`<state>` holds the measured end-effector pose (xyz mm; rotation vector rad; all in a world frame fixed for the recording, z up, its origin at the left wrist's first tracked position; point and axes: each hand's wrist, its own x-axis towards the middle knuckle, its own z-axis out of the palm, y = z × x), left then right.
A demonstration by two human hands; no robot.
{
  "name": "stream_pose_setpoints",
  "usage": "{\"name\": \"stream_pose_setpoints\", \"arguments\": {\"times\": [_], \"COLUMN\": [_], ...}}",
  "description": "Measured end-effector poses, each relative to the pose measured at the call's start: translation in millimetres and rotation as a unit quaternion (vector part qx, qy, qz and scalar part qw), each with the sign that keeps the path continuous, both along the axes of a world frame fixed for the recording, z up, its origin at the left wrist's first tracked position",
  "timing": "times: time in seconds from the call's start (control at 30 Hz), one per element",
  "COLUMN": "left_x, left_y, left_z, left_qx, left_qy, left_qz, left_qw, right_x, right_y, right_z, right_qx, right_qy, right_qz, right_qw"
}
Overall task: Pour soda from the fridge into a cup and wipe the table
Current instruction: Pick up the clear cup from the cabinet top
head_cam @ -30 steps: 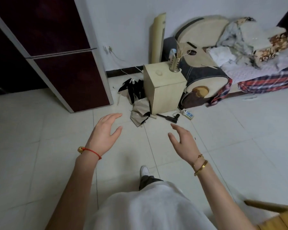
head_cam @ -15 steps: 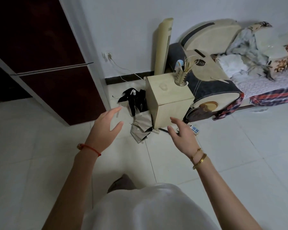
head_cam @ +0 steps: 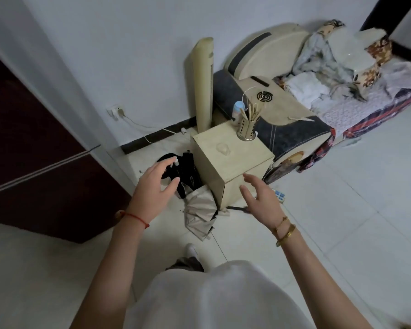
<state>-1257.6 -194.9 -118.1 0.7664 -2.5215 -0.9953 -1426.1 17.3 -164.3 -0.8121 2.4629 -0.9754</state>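
Observation:
A tall dark red fridge point(head_cam: 40, 176) with closed doors stands at the left, its silver edge facing me. My left hand point(head_cam: 154, 188) floats open in front of me, fingers spread, just right of the fridge's corner. My right hand point(head_cam: 259, 200) is open too, in front of a small beige cabinet point(head_cam: 233, 167). A small clear cup point(head_cam: 223, 147) sits on the cabinet's top, beside a metal holder point(head_cam: 247, 130) full of chopsticks. Both hands hold nothing. No soda or cloth is visible.
Black clothes point(head_cam: 185, 172) and a folded beige umbrella point(head_cam: 199, 214) lie on the tiled floor between fridge and cabinet. A power strip point(head_cam: 280, 195) lies right of the cabinet. A tower fan point(head_cam: 203, 84) and a cluttered bed point(head_cam: 330, 91) stand along the back wall.
I have stepped closer to the fridge and cabinet; both appear larger and nearer. Both open hands have risen forward, the left toward the fridge's corner.

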Motion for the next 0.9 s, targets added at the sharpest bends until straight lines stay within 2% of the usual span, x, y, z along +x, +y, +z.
{"name": "stream_pose_setpoints", "arguments": {"times": [0.17,0.4,0.6,0.9], "left_x": [-55.3,-130.6,-191.4,-289.7], "left_y": [-70.5,-123.0,-142.0,-152.8], "left_z": [1.5,-12.9,-47.4,-95.6], "left_qx": [-0.006,0.005,0.055,0.101], "left_qy": [-0.012,-0.019,-0.047,-0.081], "left_qz": [-0.062,-0.117,-0.110,-0.097], "left_qw": [0.998,0.993,0.991,0.987], "right_x": [-25.8,-65.0,-106.8,-206.8], "right_y": [-56.5,-92.4,-110.9,-135.5], "right_z": [3.6,-3.4,-23.6,-63.3], "right_qx": [-0.003,0.006,0.013,0.032], "right_qy": [0.013,0.000,-0.036,-0.082], "right_qz": [-0.060,-0.119,-0.161,-0.173], "right_qw": [0.998,0.993,0.986,0.981]}}
